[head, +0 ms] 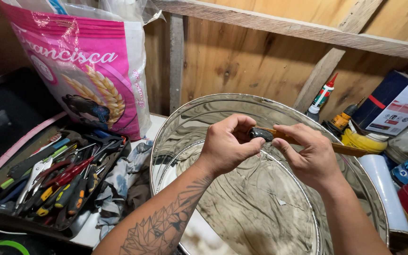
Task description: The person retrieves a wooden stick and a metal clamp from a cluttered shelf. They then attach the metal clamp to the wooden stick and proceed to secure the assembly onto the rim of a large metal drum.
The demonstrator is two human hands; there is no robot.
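The small dark piece (260,134) sits at the end of a thin wooden stick (308,140), held up over the open mouth of the big shiny metal drum (260,198). The left hand (227,144) pinches the dark piece between thumb and forefinger; the right hand (308,158) has its fingers pressed together on the stick just beside it.

By the look of it, the step in hand is working the dark piece on or off the stick's tip (which way, I cannot tell), and any next move calls for a steady hold over the drum so nothing drops inside.

Left of the drum lies a crumpled rag (123,182), then a black tray of hand tools (55,182), with a pink sack (86,66) behind it. Right of the drum stand a sealant tube (322,98), a yellow tape roll (362,140) and a dark box (395,101).
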